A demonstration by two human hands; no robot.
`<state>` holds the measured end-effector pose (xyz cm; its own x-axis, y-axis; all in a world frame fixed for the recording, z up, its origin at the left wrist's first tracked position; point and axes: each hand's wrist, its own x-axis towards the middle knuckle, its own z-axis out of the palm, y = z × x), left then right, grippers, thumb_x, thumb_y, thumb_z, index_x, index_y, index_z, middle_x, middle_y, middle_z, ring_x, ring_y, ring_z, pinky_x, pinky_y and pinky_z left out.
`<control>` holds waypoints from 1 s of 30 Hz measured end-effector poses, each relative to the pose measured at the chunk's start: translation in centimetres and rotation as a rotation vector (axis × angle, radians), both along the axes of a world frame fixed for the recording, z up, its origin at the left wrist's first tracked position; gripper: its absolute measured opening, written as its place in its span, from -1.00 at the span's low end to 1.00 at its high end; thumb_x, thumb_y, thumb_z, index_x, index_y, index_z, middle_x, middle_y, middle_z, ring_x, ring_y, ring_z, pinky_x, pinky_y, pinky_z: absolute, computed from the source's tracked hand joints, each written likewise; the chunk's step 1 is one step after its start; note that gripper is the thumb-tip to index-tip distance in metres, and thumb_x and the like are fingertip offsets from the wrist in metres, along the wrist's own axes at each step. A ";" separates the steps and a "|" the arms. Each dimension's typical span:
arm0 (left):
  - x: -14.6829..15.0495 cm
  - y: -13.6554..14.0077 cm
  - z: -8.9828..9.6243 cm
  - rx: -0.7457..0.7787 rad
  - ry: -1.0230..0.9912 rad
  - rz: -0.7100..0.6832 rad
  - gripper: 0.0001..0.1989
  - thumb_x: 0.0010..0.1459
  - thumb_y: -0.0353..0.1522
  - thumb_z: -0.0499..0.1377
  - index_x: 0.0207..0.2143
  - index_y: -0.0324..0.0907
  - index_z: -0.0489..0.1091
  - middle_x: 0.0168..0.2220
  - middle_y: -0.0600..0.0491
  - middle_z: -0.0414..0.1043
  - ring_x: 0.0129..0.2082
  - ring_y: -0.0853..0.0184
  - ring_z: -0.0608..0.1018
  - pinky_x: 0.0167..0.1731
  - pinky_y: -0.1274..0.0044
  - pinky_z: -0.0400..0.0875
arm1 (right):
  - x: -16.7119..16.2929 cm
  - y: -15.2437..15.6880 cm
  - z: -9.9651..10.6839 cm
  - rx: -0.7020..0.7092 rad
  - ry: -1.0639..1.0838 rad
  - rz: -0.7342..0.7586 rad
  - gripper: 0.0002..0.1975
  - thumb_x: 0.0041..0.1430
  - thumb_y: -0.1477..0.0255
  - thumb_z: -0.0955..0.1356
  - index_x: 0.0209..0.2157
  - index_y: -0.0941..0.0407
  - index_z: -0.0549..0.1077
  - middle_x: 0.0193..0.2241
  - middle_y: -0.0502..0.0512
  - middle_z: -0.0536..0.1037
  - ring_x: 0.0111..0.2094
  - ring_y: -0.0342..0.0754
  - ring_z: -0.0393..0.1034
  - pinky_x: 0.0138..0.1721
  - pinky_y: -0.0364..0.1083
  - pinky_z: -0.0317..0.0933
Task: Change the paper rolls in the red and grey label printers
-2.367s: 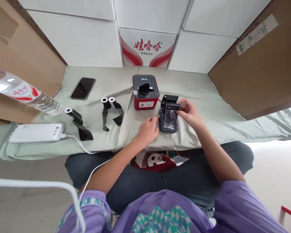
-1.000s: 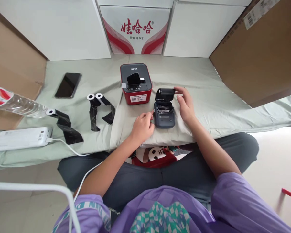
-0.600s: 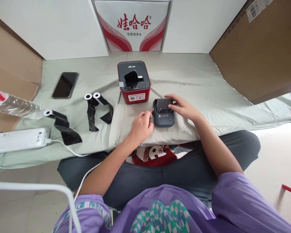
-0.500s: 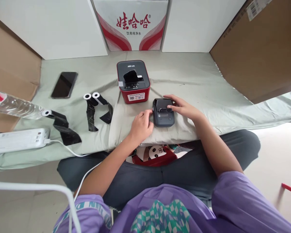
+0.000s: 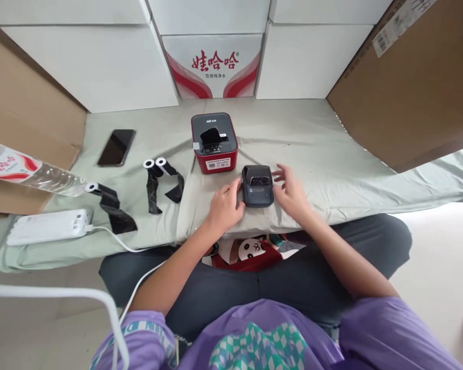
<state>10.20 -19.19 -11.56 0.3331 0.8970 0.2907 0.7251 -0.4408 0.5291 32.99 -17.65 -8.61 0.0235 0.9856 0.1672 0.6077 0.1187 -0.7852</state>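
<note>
A small dark portable label printer (image 5: 257, 194) lies on the cloth in front of me, a piece of black film sticking up from its slot. My left hand (image 5: 224, 207) rests at its left side, fingers bent, index fingertip against or very near the casing and thumb apart. Along the right edge is my right hand (image 5: 291, 195), fingers spread, thumb side close to the casing; exact contact is hard to tell. Behind stands a larger red and black printer (image 5: 215, 144) with black film in its top slot. Loose black film rolls (image 5: 153, 185) lie to the left.
Farther left are another unrolled black roll (image 5: 113, 208), a phone (image 5: 117, 147), a white power bank (image 5: 48, 227) with a cable, and a water bottle (image 5: 31, 172). White boxes (image 5: 216, 67) line the back. A brown carton (image 5: 405, 87) borders the right side.
My right hand has drawn back from the film on the small printer's top to its right side, its fingers now spread. The left hand stays at the left side. The camera view has shifted.
</note>
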 end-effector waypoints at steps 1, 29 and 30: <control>0.0 0.0 0.0 0.001 0.005 0.000 -0.30 0.15 -0.50 0.13 0.36 -0.25 0.12 0.17 -0.21 0.52 0.15 0.00 0.53 0.13 0.15 0.47 | -0.6 -1.0 0.1 0.023 -0.064 0.035 -0.35 0.25 0.27 0.29 0.33 0.14 0.21 0.10 0.40 0.51 -0.01 0.21 0.49 0.06 0.27 0.39; -0.3 0.5 -1.5 -0.070 -0.122 -0.035 -0.60 0.31 -0.40 0.09 0.18 -0.19 0.37 0.16 -0.17 0.50 0.25 0.02 0.47 0.31 0.16 0.29 | -18.9 2.8 8.5 0.123 -0.520 0.347 -0.57 0.38 0.30 0.22 0.21 0.14 0.29 0.30 0.38 0.36 -0.03 0.21 0.55 -0.13 0.11 0.43; -0.5 0.4 -1.6 -0.083 -0.153 -0.043 -0.59 0.33 -0.38 0.08 0.21 -0.18 0.34 0.20 -0.18 0.46 0.27 0.03 0.45 0.33 0.17 0.27 | -20.2 3.2 8.6 0.094 -0.566 0.313 -0.61 0.38 0.32 0.22 0.16 0.16 0.32 0.26 0.40 0.39 -0.11 0.19 0.57 -0.20 0.09 0.43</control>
<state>9.74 -18.76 -13.14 0.3290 0.9061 0.2661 0.6151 -0.4194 0.6677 12.77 -14.42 0.00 -0.3790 0.9123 0.1551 0.8499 0.4095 -0.3316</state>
